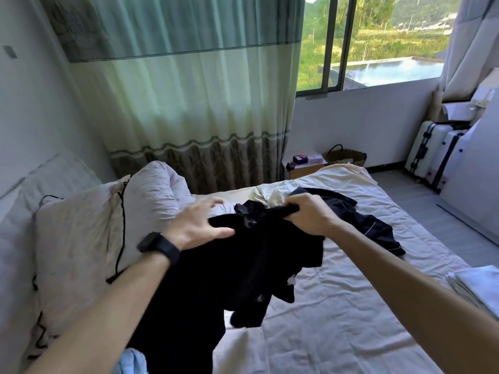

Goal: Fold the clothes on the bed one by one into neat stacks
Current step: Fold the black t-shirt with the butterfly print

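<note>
Rumpled bed sheet (351,292) filled lower right. My right hand (307,215) clenched black garment (243,265), frame centre; left hand (197,225) spread, thumb on cloth. Needed second corner gripped, then shake flat.

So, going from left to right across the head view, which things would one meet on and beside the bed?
Pillow → left hand → right hand, gripping the black garment → navy garment → white suitcases.

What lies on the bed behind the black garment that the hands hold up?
A dark navy garment with pale piping lies crumpled on the sheet behind the black garment. Its left part is hidden by that garment.
</note>
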`<state>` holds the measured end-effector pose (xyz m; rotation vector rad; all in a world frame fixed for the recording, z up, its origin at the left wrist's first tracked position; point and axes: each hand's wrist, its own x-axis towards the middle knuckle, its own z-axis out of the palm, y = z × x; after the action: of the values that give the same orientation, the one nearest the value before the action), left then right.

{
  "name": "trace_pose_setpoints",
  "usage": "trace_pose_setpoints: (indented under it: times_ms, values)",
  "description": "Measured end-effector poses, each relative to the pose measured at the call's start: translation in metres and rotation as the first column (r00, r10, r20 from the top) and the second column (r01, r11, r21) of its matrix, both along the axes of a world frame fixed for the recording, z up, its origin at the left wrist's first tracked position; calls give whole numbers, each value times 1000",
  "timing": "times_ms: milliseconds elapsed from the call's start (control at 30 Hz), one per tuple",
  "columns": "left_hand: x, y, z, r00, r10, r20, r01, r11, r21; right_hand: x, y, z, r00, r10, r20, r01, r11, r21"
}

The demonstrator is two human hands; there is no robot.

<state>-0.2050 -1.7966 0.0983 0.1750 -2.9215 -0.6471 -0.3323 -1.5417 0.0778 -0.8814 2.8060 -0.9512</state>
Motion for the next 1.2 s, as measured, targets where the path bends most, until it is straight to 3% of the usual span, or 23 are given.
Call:
trace_pose_setpoints:
  times_ms: [67,167,333,467,567,667,800,900,967,1033,1133,1200]
  values:
    - [-12,46,-2,992,-126,4,125,989,83,9,-23,13,996,74,-52,-75,997,-21]
    - [-37,79,-5,995,-59,-78,64,996,69,16,-37,23,988,145,-45,-150,979,-136]
    - [-42,61,-6,958,-98,-270,139,981,136,14,24,-20,970,84,228,24,900,-435]
    - [-40,58,-2,934,15,-356,108,941,322,39,59,-94,924,-60,377,203,914,-351]
    - [-39,59,6,909,81,-409,102,908,406,71,42,-131,948,-64,311,184,909,-375]
    - [-28,56,14,892,122,-434,79,906,415,88,20,-144,968,-170,185,231,891,-391]
    - [6,27,2,902,197,-384,-92,957,275,77,18,-140,939,-233,252,325,841,-434]
    - [35,-1,-25,949,270,-162,-260,962,76,66,17,-117,971,-189,148,232,897,-375]
    - [44,4,-37,993,121,-2,-120,992,42,63,3,-90,996,-75,55,89,946,-311]
    - [43,29,-39,992,-61,112,48,992,113,62,-19,-62,996,79,-34,-85,969,-231]
    - [31,55,-36,999,-45,29,42,993,110,66,-44,-29,971,216,-106,-229,964,-134]
    - [26,51,-30,997,30,-65,-23,994,108,66,-45,-20,968,198,-150,-225,956,-190]
